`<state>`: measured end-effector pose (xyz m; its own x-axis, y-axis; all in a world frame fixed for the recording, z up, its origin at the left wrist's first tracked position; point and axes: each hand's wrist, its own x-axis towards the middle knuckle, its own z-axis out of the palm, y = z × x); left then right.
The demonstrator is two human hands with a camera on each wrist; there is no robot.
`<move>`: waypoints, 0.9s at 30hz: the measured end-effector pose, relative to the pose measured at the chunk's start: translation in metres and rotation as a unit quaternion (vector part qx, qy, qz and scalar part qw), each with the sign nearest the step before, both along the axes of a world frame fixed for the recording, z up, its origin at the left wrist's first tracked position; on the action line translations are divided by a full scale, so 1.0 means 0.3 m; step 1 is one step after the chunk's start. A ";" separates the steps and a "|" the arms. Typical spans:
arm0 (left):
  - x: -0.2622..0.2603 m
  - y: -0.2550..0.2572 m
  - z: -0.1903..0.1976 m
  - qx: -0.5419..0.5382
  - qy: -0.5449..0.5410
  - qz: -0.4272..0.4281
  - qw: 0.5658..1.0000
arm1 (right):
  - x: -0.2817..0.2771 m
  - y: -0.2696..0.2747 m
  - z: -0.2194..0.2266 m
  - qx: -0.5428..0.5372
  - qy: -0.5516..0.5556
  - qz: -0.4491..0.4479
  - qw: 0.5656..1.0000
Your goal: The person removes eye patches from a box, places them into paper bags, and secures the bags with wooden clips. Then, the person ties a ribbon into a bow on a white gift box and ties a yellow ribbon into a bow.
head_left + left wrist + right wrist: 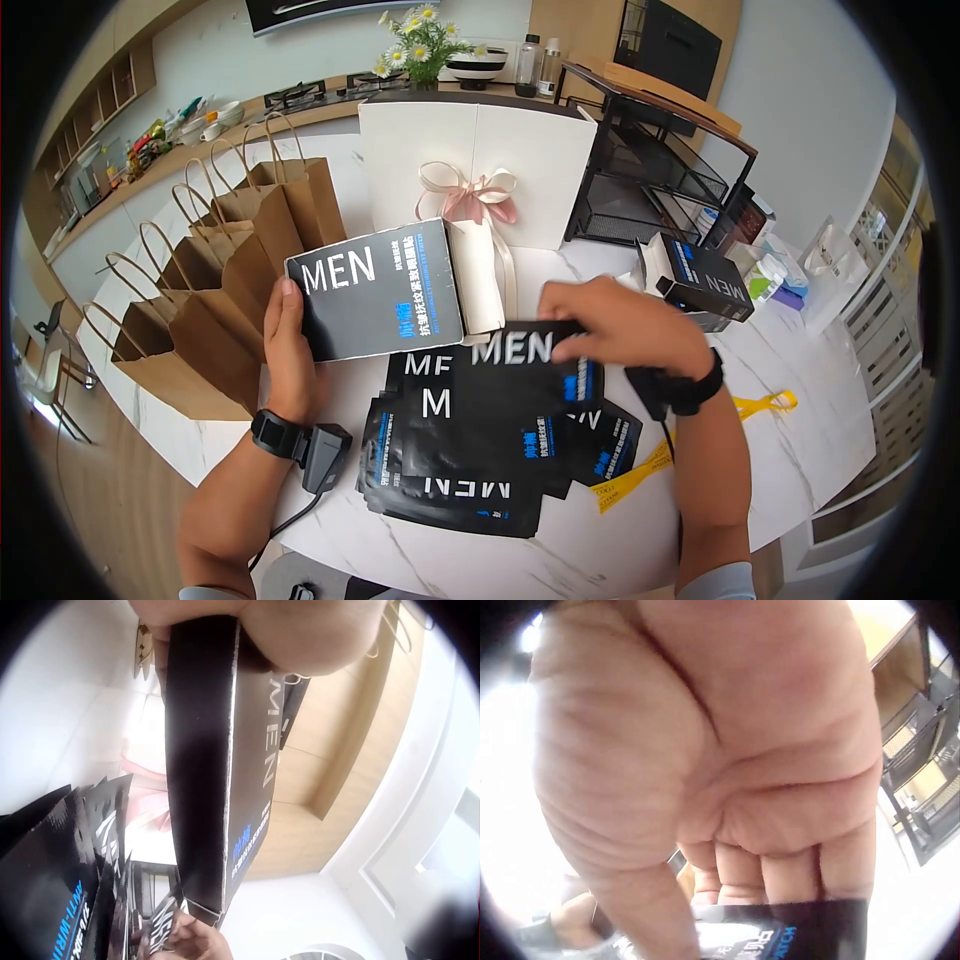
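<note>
Nearest the camera, the open eye-patch carton is held up by the left grip, which is closed round its closed end, thumb on the edge of the printed face and the other fingers largely hidden behind. It should be light, its card stiff but easily dented – best held across the narrow sides, clear of the soft flaps. Its long axis runs away from the left grip towards the right grip, the mouth end a little raised; the printed face is turned to the wearer, "MEN" reading upright.

Below the two grips, a loose pile of black sachets lies on the counter, fanned at several angles. The foil looks slick, so the layers would probably slide over one another.

Just above the pile, the right grip is nearly closed, thumb against fingers, pinching a single "MEN" sachet near one end. That one is likely thin, bendy and slippery – a flat pinch at the short edge suits it. Its long axis extends from the right grip towards the carton, lettering upright.
</note>
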<state>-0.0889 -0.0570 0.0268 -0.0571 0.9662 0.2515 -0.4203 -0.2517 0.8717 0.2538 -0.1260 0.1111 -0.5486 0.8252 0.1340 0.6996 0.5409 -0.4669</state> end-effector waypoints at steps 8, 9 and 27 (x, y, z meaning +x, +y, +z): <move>-0.004 0.002 -0.013 -0.006 0.026 0.014 1.000 | 0.098 -0.072 0.154 0.098 0.294 -0.186 0.932; -0.005 0.005 -0.014 -0.004 0.031 0.011 0.999 | 0.091 -0.064 0.146 0.092 0.254 -0.165 0.948; -0.004 -0.008 -0.012 0.026 0.070 -0.052 0.996 | -0.040 -0.060 0.131 0.044 0.073 -0.090 0.992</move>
